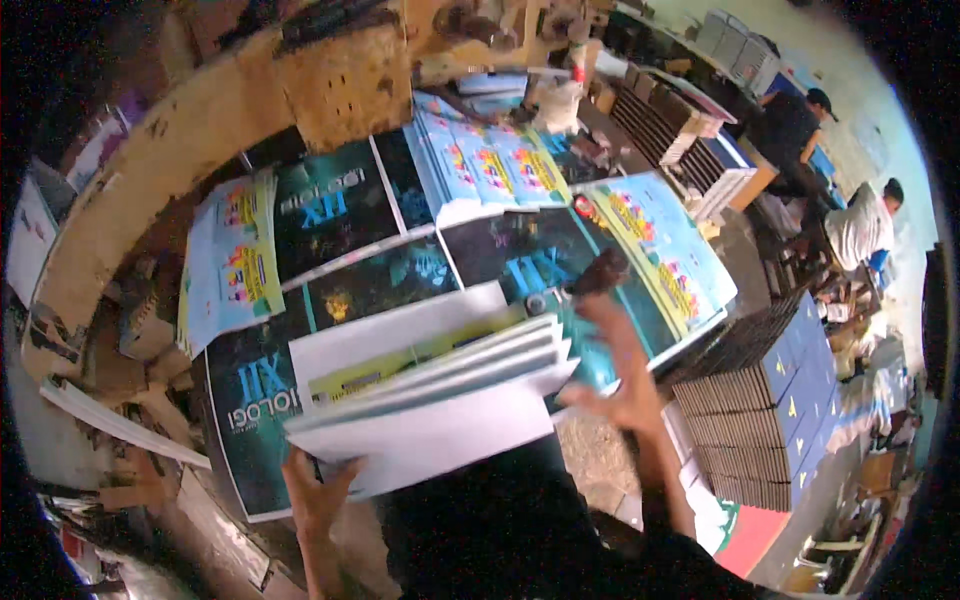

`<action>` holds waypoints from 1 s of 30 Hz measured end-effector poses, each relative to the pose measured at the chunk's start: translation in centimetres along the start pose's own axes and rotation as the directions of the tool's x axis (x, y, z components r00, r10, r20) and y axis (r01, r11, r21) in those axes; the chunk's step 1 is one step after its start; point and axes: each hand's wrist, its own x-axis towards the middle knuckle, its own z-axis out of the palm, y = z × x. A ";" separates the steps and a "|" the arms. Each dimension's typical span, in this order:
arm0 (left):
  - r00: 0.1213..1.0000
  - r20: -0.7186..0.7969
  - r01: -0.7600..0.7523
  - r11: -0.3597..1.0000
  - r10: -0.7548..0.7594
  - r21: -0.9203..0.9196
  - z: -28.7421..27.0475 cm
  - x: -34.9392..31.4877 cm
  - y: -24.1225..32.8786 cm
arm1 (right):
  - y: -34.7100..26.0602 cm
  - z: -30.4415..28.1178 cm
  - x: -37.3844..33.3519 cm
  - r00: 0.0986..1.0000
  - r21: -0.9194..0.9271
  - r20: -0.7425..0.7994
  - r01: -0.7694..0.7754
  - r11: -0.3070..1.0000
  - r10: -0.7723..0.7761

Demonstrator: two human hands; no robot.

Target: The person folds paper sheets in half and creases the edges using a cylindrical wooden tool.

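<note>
Over dark teal cover sheets (300, 210), white booklet stack (440, 400) in left-hand (318, 495) grip; right hand (625, 385) wide, empty.

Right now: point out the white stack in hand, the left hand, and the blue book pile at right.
White stack (440, 400), head view, middle of the front sheet.
Left hand (318, 492), head view, back of the hand at the stack's lower edge.
Blue book pile (800, 390), head view, top cover.

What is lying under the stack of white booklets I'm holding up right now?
Under the stack of white booklets lie dark teal printed cover sheets spread over the worktable. The left hand supports the stack's near corner. What lies directly beneath its middle is covered.
</note>
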 end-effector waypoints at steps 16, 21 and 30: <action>0.984 -0.158 -0.107 0.981 0.082 -0.159 -4.4 -0.8 4.2 | -7.0 -1.7 -1.5 0.984 0.314 0.172 -0.093 0.945 0.040; 0.997 -0.063 -0.051 0.962 0.035 -0.269 -7.6 -1.7 3.0 | -7.9 -2.2 0.5 0.944 0.145 0.323 0.014 0.989 -0.061; 0.934 0.234 0.351 0.820 -0.270 -0.452 -1.0 6.7 -1.7 | 2.4 3.4 4.6 0.897 0.306 0.313 -0.407 0.861 0.312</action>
